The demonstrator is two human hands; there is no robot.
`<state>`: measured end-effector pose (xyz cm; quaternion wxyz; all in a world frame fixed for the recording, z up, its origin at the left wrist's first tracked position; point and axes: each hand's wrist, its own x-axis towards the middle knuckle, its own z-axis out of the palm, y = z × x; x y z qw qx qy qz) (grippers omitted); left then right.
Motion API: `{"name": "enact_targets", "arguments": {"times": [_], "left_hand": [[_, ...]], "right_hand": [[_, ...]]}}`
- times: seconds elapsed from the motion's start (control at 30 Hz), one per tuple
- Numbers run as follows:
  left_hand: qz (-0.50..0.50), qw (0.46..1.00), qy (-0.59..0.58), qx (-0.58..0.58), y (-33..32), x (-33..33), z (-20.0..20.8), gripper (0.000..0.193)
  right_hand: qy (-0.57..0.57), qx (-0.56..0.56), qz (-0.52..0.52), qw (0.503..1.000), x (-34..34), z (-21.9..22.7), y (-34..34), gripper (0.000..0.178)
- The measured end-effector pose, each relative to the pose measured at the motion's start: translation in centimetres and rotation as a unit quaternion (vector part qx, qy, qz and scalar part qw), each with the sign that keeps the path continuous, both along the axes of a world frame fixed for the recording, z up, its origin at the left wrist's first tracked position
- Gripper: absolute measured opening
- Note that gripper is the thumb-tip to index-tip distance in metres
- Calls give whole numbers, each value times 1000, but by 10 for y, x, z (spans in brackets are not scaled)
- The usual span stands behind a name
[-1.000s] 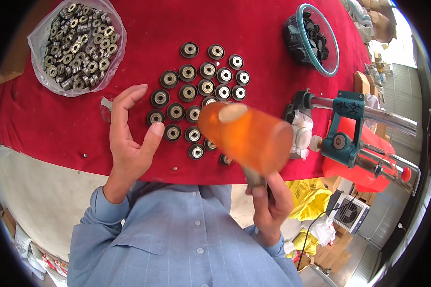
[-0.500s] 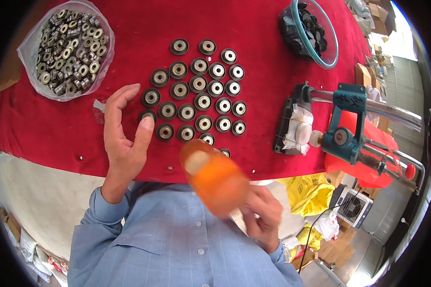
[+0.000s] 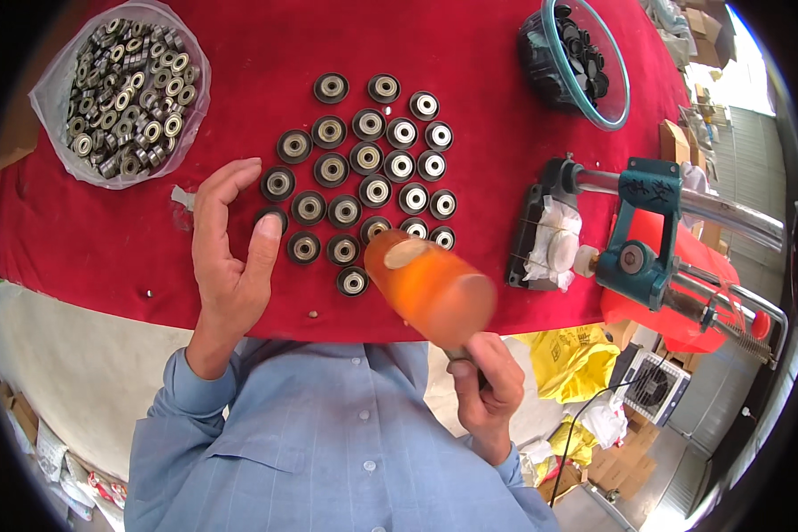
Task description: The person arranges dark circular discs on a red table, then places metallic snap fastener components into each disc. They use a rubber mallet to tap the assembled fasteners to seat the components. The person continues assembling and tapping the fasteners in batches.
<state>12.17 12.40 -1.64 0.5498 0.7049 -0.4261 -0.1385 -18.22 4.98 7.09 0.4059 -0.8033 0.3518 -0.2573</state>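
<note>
My right hand (image 3: pixel 490 390) is closed round the handle of a mallet with an orange, see-through-looking head (image 3: pixel 421 282). The mallet head hangs over the lower right of a group of black rings with metal bearings (image 3: pixel 345 210) set in them, and it hides some of these. My left hand (image 3: pixel 230 248) rests at the left of the group with thumb and fingers spread apart. Its thumb tip lies on one black ring with a bearing (image 3: pixel 277 214), partly covering it. One more such ring (image 3: pixel 353 281) sits just left of the mallet head.
A clear bag-lined bowl of loose bearings (image 3: pixel 199 105) stands at the far left of the red cloth (image 3: pixel 470 53). At the far right is a clear basin (image 3: pixel 625 89) with black rings. A green hand press (image 3: pixel 634 239) with a steel column stands at the right.
My right hand has swung the mallet head rightward and a little up. The ring at its left now shows, while rings farther right are covered. My left hand has stayed nearly still.
</note>
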Motion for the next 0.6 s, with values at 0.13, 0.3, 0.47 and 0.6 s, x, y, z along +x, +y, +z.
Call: {"name": "enact_targets", "arguments": {"times": [0.13,0.3,0.47,0.6], "left_hand": [[5,1000,-6,4,0,1,0,40],[-2,1000,-6,1,-2,2,1,39],[3,1000,-6,4,0,1,-1,37],[-11,1000,-14,10,-2,1,0,37]], "right_hand": [[96,26,-11,995,21,7,-5,51],[26,59,-69,996,-6,6,-2,48],[-24,61,-128,990,-55,28,16,19],[98,18,-49,994,-48,13,18,45]]}}
